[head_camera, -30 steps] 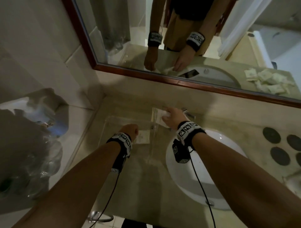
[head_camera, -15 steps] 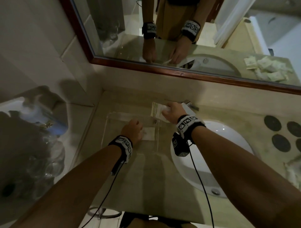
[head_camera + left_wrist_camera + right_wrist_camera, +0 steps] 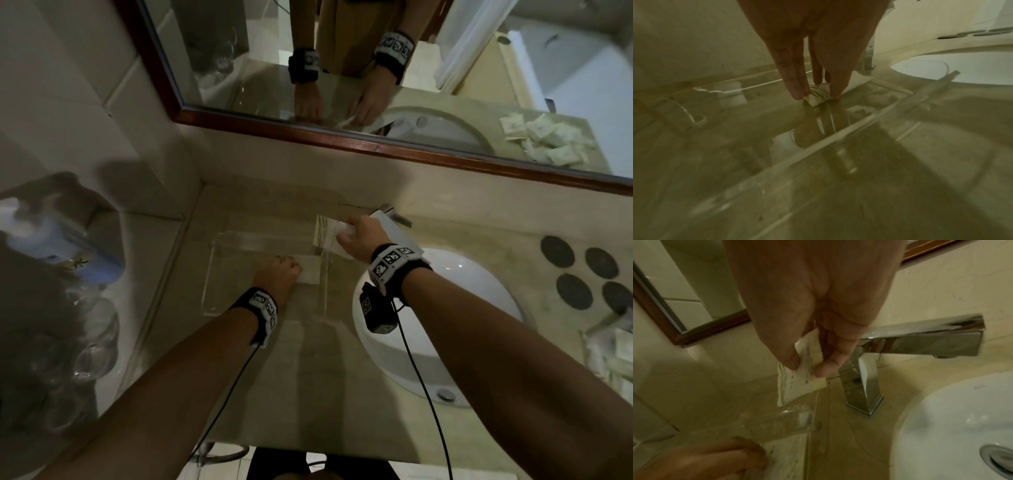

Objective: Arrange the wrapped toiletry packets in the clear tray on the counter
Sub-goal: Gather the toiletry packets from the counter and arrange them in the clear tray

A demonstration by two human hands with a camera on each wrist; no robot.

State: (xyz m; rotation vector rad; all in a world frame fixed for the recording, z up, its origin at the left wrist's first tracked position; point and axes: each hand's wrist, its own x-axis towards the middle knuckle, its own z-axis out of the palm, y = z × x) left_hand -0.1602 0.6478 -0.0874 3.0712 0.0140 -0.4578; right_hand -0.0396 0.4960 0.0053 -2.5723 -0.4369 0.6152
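A clear tray sits on the beige counter left of the sink. My left hand is inside it at the right side, and its fingertips pinch a white striped packet that lies on the tray floor. My right hand hovers over the tray's far right corner and grips a small stack of white packets between thumb and fingers. The stack hangs down toward the tray's corner.
A white sink basin lies right of the tray, with a chrome faucet behind it. Dark round pads and more loose packets lie at the far right. A framed mirror runs along the back wall. Glassware stands at the left.
My left hand has slid a little toward me along the tray floor with its packet. My right hand keeps its stack over the tray's far right corner.
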